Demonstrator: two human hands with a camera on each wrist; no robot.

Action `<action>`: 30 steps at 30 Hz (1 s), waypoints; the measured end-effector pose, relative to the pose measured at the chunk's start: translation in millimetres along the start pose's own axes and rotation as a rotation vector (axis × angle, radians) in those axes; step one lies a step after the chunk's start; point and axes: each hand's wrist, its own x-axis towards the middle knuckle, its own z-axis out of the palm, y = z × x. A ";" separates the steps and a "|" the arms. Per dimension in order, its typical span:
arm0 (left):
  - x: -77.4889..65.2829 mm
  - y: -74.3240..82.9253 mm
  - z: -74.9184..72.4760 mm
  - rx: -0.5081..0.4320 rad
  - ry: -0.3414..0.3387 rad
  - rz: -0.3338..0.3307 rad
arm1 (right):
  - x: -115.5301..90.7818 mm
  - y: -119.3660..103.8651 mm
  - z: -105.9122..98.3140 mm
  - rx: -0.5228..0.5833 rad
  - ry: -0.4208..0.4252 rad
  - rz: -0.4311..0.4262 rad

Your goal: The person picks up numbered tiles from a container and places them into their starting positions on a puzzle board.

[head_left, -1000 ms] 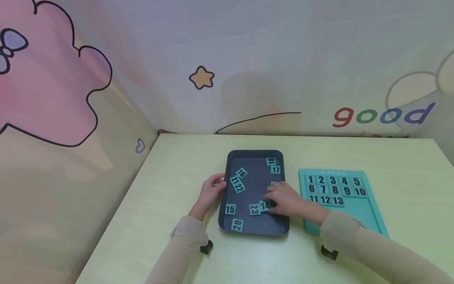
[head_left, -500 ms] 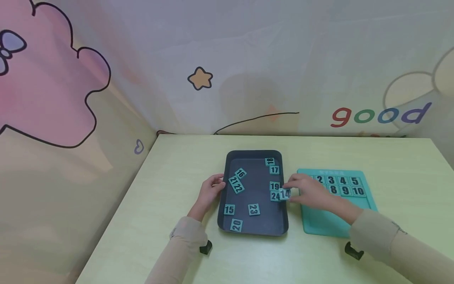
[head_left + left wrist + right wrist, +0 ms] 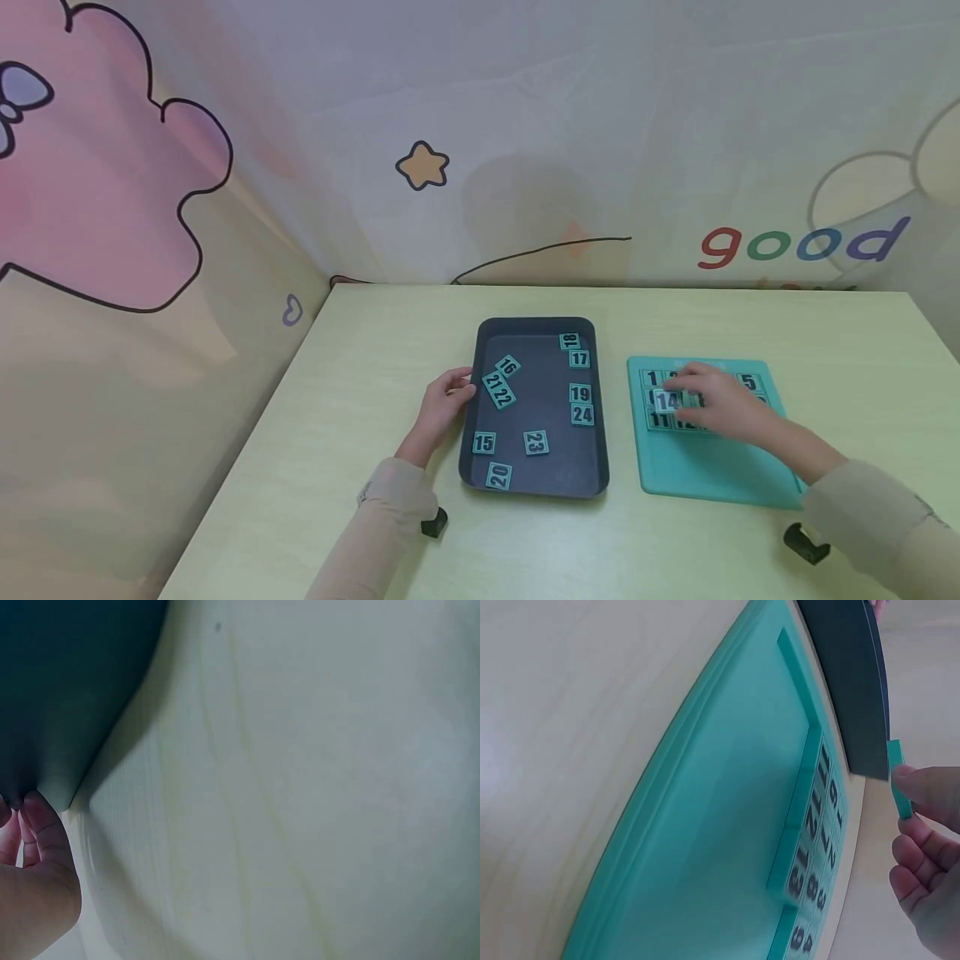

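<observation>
My right hand (image 3: 718, 406) pinches the 14 tile (image 3: 667, 402) between thumb and fingertips, holding it raised over the left side of the teal board (image 3: 712, 471) on the worktop (image 3: 382, 342), with the 1 tile (image 3: 651, 378) showing on its far side and the 11 tile (image 3: 659, 420) on its near side. My left hand (image 3: 441, 408), well apart from the right, grips the left rim of the dark tray (image 3: 517, 475) between thumb and fingers. In that tray the 21 tile (image 3: 495, 382) lies just right of my left fingers, while the 19 tile (image 3: 580, 392) and the 24 tile (image 3: 582, 414) sit along the right side, between my hands.
</observation>
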 end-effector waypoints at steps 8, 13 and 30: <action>0.2 -1.7 -0.1 0.005 0.000 0.015 | -16.1 21.7 -13.0 0.006 -0.012 0.059; 0.1 -0.9 -0.1 -0.002 0.001 0.016 | -25.5 33.1 -17.2 -0.021 -0.011 0.070; -1.2 -0.2 -1.6 -0.007 -0.007 0.027 | -42.0 59.8 -8.5 -0.036 -0.070 0.152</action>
